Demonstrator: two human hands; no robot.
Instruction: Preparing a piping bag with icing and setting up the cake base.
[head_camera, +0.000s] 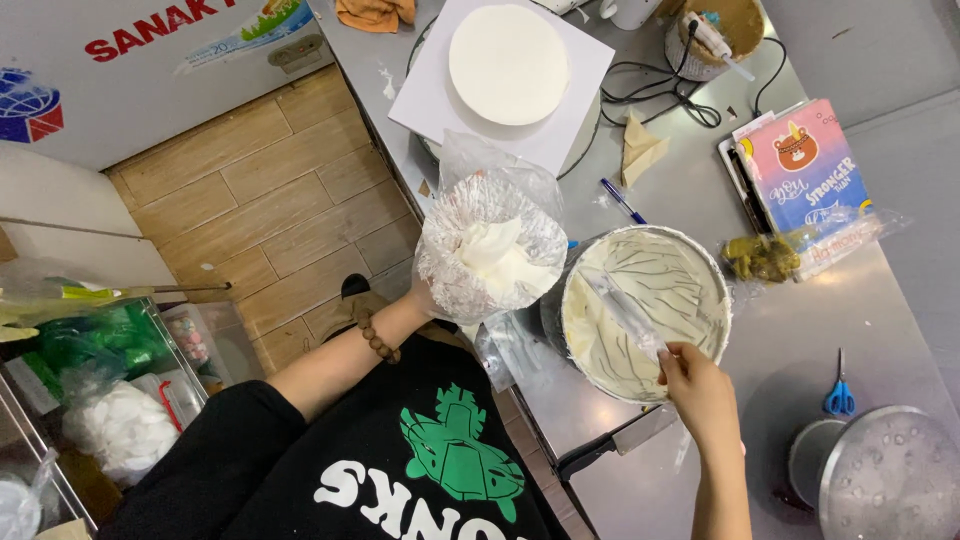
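Left hand (425, 298) clenched round piping bag (490, 245) – partly filled with cream. Right hand (700, 395) grasping spatula (625, 312) in mixing bowl (720, 275) beside bag – plenty left.

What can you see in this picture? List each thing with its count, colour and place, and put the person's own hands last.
Piping bag: one, clear, filled with white cream, held open beyond the counter's left edge.
Mixing bowl: one, metal, smeared with cream, mid-counter.
Spatula: one, metal, blade in the bowl.
Cake: one, white, round, on a white board at the top.
Scissors: one pair, blue handles, right side.
Pen: one, blue, above the bowl.
Booklet: one, pink, right of the bowl.
Cloth: one, orange, top edge.
Counter: one, grey metal.
Left hand: under the piping bag, holding it.
Right hand: holding the spatula.
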